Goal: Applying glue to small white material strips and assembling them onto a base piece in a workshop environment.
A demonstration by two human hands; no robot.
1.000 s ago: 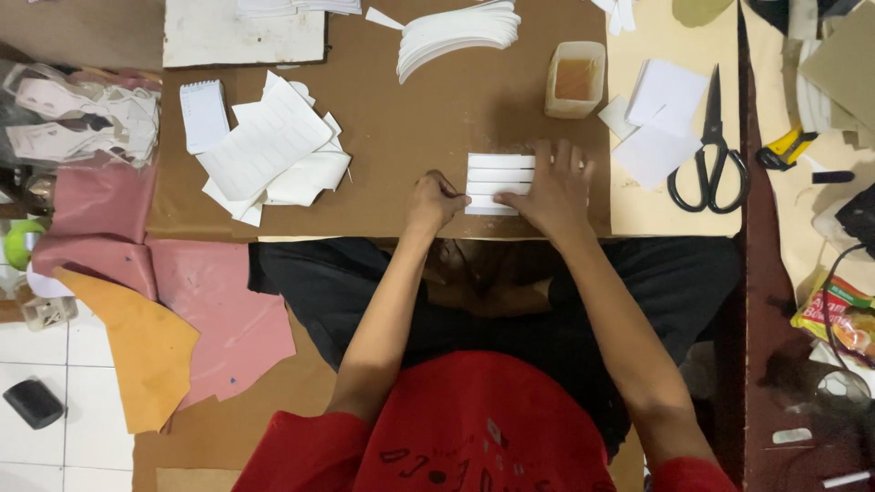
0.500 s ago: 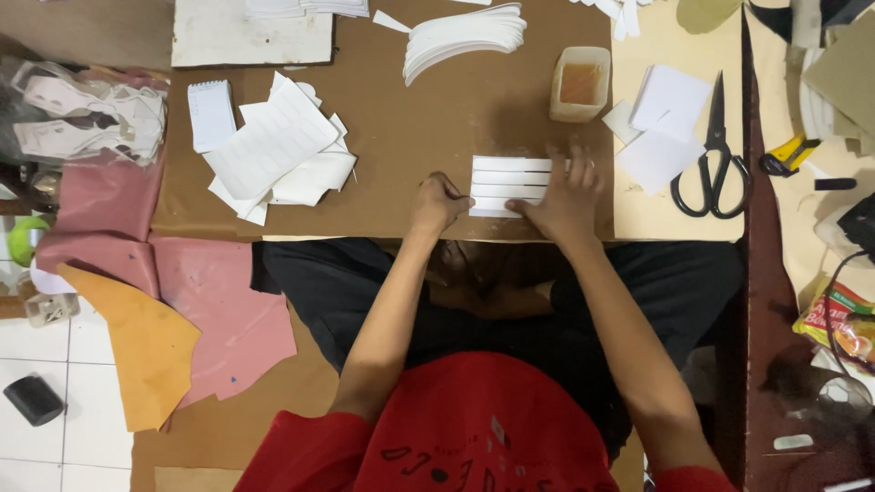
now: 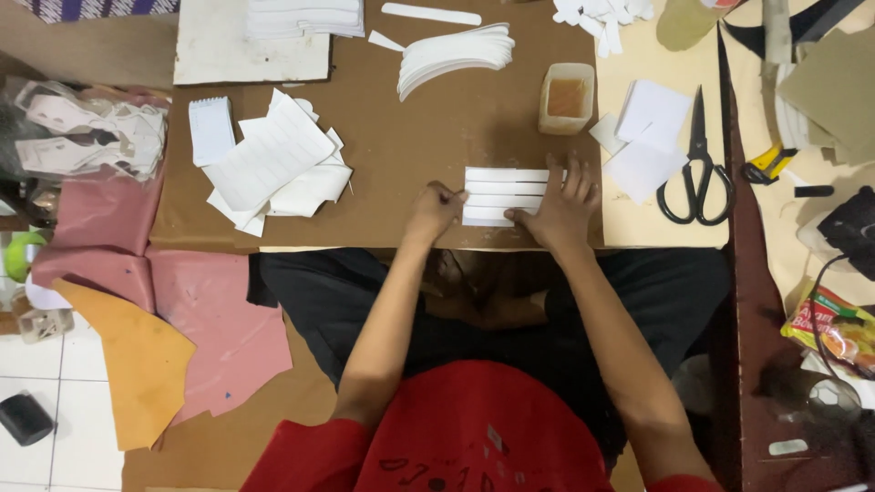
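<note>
Several white paper strips (image 3: 499, 194) lie side by side in a neat row near the front edge of a brown cardboard work surface (image 3: 410, 137). My left hand (image 3: 435, 208) is curled at the strips' left end, fingertips against them. My right hand (image 3: 562, 208) lies flat over their right end with fingers spread, pressing them down. Whether either hand pinches a single strip cannot be told.
A pile of white sheets (image 3: 273, 164) sits at the left. A fanned stack of curved white pieces (image 3: 451, 56), a small tub of glue (image 3: 566, 97), white squares (image 3: 647, 137) and black scissors (image 3: 697, 169) lie behind and right. Pink and orange sheets (image 3: 155, 301) hang at the lower left.
Both hands and the strips stay in the same spot on the cardboard. The right hand's fingers have spread a little further over the strips.
</note>
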